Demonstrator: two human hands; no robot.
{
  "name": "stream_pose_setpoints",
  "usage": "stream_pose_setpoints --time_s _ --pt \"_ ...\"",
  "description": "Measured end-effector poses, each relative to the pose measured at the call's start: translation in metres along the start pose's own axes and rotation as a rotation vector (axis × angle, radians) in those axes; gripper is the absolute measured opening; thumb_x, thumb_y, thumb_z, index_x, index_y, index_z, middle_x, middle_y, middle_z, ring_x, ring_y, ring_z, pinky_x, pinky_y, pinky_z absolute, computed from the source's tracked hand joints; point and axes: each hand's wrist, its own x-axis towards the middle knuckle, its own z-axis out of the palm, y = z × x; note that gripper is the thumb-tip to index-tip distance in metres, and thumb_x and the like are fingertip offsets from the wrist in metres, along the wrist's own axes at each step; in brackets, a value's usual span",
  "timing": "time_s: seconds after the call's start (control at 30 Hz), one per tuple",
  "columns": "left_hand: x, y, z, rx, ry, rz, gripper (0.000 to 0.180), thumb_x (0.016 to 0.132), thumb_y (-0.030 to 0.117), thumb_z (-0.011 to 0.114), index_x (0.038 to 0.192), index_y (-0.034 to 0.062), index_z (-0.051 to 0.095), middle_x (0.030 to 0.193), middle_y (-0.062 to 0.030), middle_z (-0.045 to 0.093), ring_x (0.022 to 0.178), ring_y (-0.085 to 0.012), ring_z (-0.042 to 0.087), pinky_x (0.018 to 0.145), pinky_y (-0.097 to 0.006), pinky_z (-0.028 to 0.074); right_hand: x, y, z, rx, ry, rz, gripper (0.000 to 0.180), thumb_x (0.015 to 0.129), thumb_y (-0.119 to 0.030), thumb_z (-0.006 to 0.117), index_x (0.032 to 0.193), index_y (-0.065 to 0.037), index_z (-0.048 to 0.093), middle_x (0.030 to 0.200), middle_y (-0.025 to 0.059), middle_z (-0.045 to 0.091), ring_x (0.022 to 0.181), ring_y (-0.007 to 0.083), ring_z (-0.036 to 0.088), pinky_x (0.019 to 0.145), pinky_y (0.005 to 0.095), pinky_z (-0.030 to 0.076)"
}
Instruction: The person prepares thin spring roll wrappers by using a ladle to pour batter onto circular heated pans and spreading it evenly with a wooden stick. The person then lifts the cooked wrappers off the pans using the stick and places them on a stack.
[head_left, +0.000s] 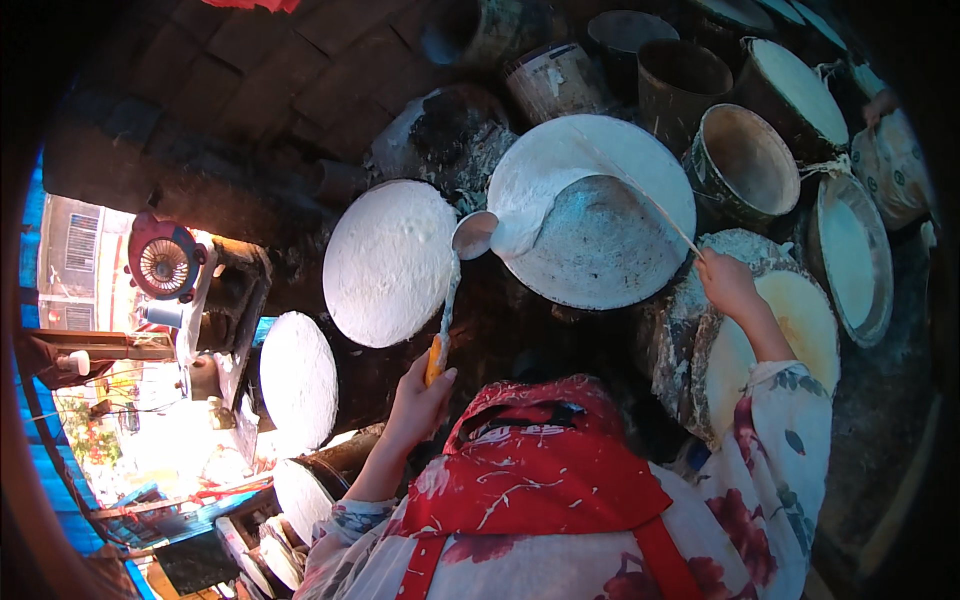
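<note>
My left hand (415,405) is closed round the yellow handle of a ladle (474,236). The ladle's shaft is coated in white, and its bowl is at the left rim of a large round griddle (662,215). A white layer (535,165) covers the griddle's far and left parts; a dark grey round area (597,240) shows on its near part. In my right hand (730,285) is the near end of a long thin stick (640,190), which slants across the griddle to its far side. Whether the stick touches the white layer, I cannot tell.
Left of the griddle stands a white-topped round (390,262), with another white round (298,380) beyond. A cream-coloured round (800,315) lies under my right forearm. Buckets (745,165) and white-filled basins (850,250) crowd the right. A fan (163,262) is at far left.
</note>
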Motion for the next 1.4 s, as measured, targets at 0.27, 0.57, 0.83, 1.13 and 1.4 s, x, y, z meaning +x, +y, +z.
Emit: stream_pose_setpoints --time_s 0.27,0.57,0.83,1.13,1.4 --pt "0.016 -0.053 -0.024 0.539 0.091 0.397 0.060 0.088 0.023 0.059 0.140 0.0047 0.033 0.068 -0.0120 0.060 0.055 -0.0230 0.060 0.050 -0.034 0.046 -0.047 -0.033 0.033 0.200 0.024 0.061 0.030 0.093 -0.032 0.047 0.091 -0.004 0.057 0.075 0.0197 0.063 0.073 0.0405 0.060 0.066 0.0490 0.046" --pt "0.017 -0.033 -0.068 1.161 -0.079 0.672 0.065 0.085 0.022 0.060 0.140 0.0051 0.029 0.082 -0.0195 0.062 0.066 -0.0352 0.063 0.059 -0.045 0.051 -0.140 -0.117 0.127 0.614 0.243 0.216 0.033 0.097 -0.033 0.045 0.096 -0.003 0.059 0.067 0.0142 0.058 0.061 0.0282 0.057 0.057 0.0397 0.044" --pt "0.043 -0.056 -0.101 0.230 -0.071 0.647 0.050 0.094 0.021 0.053 0.137 0.0038 0.033 0.071 -0.0075 0.053 0.053 -0.0156 0.053 0.046 -0.028 0.043 -0.076 -0.277 0.171 1.029 0.397 0.360 0.031 0.097 -0.031 0.044 0.108 -0.007 0.061 0.066 0.0131 0.058 0.061 0.0276 0.059 0.058 0.0390 0.045" --pt "0.030 -0.052 -0.151 -0.242 -0.320 0.250 0.035 0.096 0.021 0.048 0.127 0.0063 0.039 0.062 0.0011 0.040 0.042 -0.0066 0.035 0.037 -0.020 0.029 -0.048 -0.317 0.238 0.966 0.569 0.592 0.029 0.095 -0.026 0.044 0.084 -0.005 0.059 0.058 0.0051 0.052 0.051 0.0157 0.052 0.051 0.0318 0.041" --pt "0.031 -0.050 -0.154 -0.190 -0.382 0.256 0.030 0.098 0.028 0.045 0.115 0.0037 0.046 0.064 -0.0024 0.046 0.042 -0.0099 0.041 0.039 -0.022 0.034 -0.061 -0.337 0.201 0.614 0.407 0.526 0.034 0.096 -0.033 0.041 0.089 -0.006 0.060 0.083 0.0179 0.064 0.081 0.0393 0.060 0.071 0.0480 0.046"
